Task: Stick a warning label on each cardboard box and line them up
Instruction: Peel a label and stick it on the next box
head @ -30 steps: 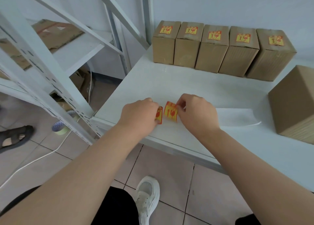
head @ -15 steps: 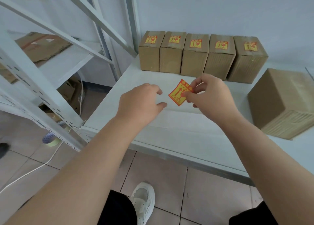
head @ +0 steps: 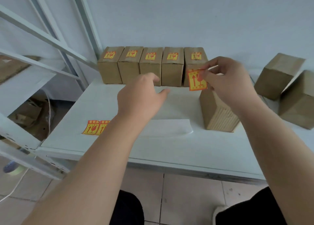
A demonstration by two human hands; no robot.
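- White table [head: 169,145] carries five labelled boxes [head: 151,65], lined up along the wall as before.
- One bare box [head: 219,116] stands just below my right hand [head: 232,82], which has swung over from the table's middle.
- My left hand [head: 142,97] has let go, fingers loose, holding nothing.
- Pinched in my right fingertips, the peeled label [head: 197,80] hangs above that box; sticking comes next, I judge.
- At the near left lie the leftover labels [head: 95,127].

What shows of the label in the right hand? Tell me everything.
The warning label is a small yellow rectangle, paper-like, printed in orange-red: a border, an upward arrow and a glass symbol. It is held in the air, facing the camera, slightly tilted. The right hand pinches its upper right edge. It hangs above the near unlabelled box.
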